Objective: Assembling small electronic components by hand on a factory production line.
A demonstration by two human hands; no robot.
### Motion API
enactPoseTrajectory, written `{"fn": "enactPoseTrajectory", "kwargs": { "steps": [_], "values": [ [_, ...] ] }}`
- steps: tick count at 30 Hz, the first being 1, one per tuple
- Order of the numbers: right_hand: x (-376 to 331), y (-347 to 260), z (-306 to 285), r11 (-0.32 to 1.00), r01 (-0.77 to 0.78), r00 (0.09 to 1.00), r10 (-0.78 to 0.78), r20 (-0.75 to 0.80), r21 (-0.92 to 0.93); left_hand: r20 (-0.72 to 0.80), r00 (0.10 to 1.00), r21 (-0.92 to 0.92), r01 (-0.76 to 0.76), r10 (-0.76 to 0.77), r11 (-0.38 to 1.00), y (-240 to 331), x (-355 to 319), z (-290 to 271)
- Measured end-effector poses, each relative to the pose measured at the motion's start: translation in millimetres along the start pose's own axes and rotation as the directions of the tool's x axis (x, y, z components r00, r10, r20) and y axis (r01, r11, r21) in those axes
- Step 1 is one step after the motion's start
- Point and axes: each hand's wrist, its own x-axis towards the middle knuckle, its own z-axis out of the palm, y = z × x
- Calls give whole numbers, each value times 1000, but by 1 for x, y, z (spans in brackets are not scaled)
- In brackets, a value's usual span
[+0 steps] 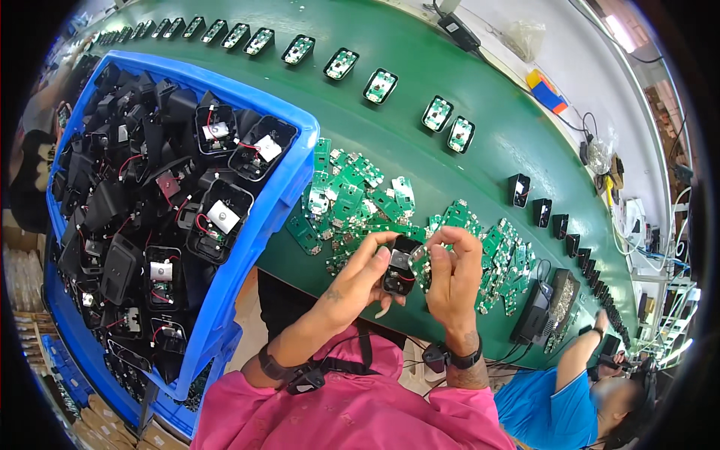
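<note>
My left hand (351,281) is closed around a small black plastic housing (400,283), held open side up above the table edge. Inside the housing sit a silvery block and a short red wire. Close against its right side, my right hand (454,283) pinches what looks like a small green circuit board (424,271), partly hidden by the fingers. Behind both hands, loose green circuit boards (352,199) lie in a spread pile on the green table.
At left stands a blue crate (300,131) full of black housings with wires. A curved row of housings with boards (381,86) runs along the table; more black housings (518,190) continue right. A black power tool or adapter (531,315) lies near a person in blue (551,409).
</note>
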Motion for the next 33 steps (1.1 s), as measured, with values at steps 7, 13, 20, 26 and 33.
{"fn": "enactPoseTrajectory", "kwargs": {
  "steps": [7, 13, 20, 26, 33],
  "values": [
    [-3, -10, -6, 997, 68, 975, -74, 208, 37, -28, 999, -86, 32, -34, 996, -3, 3, -4],
    [4, -8, -6, 992, 128, 972, -124, 200, -11, 41, 999, -88, 29, -25, 996, -2, -4, -3],
    [3, -10, 0, 979, 183, 976, -170, 135, -90, 13, 997, 271, 76, -82, 959, 12, -8, 4],
    [-6, -15, -4, 941, -320, 945, 309, 106, 107, -102, 973, 340, -163, 209, 926, 4, -10, 6],
    [-12, -5, 1, 704, -559, 828, 498, 256, 438, -56, 985, 122, -158, 166, 980, 1, -7, -5]
  ]
}}
